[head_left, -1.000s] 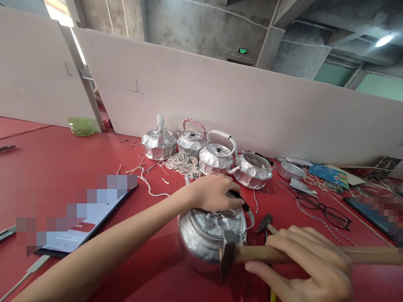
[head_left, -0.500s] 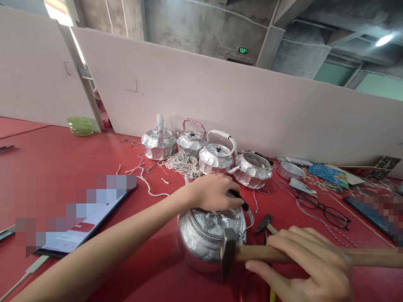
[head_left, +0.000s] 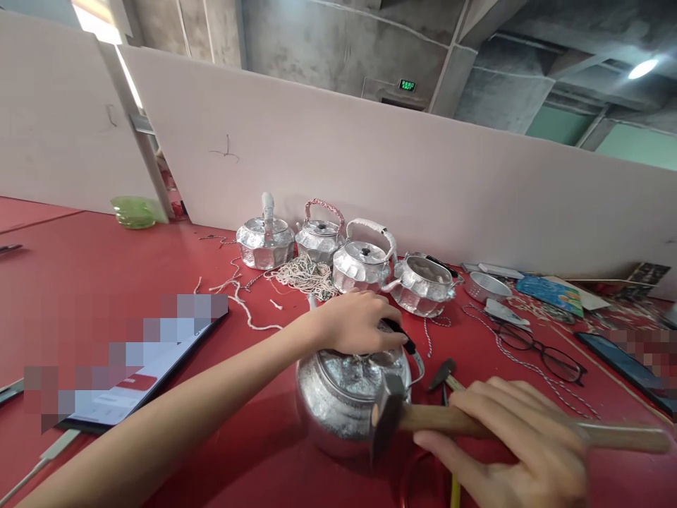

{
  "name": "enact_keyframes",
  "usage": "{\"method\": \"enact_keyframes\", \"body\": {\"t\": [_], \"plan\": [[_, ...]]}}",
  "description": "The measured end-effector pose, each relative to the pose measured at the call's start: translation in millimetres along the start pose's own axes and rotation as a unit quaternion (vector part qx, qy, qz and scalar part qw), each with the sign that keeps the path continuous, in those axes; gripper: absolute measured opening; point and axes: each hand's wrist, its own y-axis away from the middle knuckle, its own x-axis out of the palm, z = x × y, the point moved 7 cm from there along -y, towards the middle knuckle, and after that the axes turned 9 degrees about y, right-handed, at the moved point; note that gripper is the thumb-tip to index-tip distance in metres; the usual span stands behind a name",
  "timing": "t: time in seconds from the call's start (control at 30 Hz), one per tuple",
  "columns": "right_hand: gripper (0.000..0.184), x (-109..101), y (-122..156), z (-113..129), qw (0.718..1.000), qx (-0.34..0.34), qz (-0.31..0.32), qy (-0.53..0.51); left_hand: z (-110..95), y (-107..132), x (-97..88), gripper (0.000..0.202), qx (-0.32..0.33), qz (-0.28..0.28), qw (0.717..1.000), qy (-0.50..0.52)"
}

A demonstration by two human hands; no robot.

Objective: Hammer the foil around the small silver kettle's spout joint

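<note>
Head view: our left hand point(head_left: 362, 321) is clasping the black handle point(head_left: 410, 345) of a silvery kettle point(head_left: 333, 413) standing at near centre, while our right hand point(head_left: 521, 441) is gripping a wooden-handled hammer point(head_left: 438, 420). We are judging the kettle light, stiff, slippery and easily dented, its handle being the surest hold. Beneath, a smooth red counter point(head_left: 238, 451) is stretching to a pale far partition point(head_left: 317, 141) under grey concrete point(head_left: 317, 49).

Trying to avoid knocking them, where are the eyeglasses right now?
In the head view, the eyeglasses lie on the red table at the right, just left of the dark-screened device and beyond the right hand.
</note>
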Motion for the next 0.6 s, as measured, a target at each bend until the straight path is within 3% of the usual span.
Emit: {"method": "enact_keyframes", "body": {"t": [0.6], "plan": [[0.029,0.6,-0.3,-0.7,1.000,0.008,0.003,-0.022,-0.1,-0.1,-1.1,0.033,-0.001,0.000,1.000,-0.003]]}}
